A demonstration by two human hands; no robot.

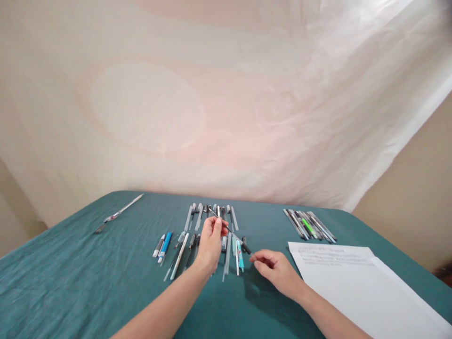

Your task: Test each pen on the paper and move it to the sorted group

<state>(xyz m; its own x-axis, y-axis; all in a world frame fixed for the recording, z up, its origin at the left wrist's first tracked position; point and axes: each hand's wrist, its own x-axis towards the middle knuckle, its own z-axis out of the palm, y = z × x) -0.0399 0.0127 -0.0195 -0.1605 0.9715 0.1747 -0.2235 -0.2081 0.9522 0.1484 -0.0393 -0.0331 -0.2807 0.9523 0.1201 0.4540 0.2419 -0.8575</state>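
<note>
My left hand (213,240) pinches a slim dark pen (233,233) between thumb and fingers. The pen slants from the upper left down to the right, with a clear middle and a black section near its lower end. At that lower end, the fingertips of my right hand (275,270) close on its clear tip. Beneath and around my left hand lie pen parts and pens: a blue pen (165,246), a white pen (179,256) and a turquoise pen (240,255). My left hand and wrist hide part of this row.
Behind the hands is a row of clear pen barrels and caps (199,216). A bundle of pens (310,226) lies at the back right, near written-on white paper (339,287). One long pen-like item (120,213) lies far left on the green tablecloth (88,282).
</note>
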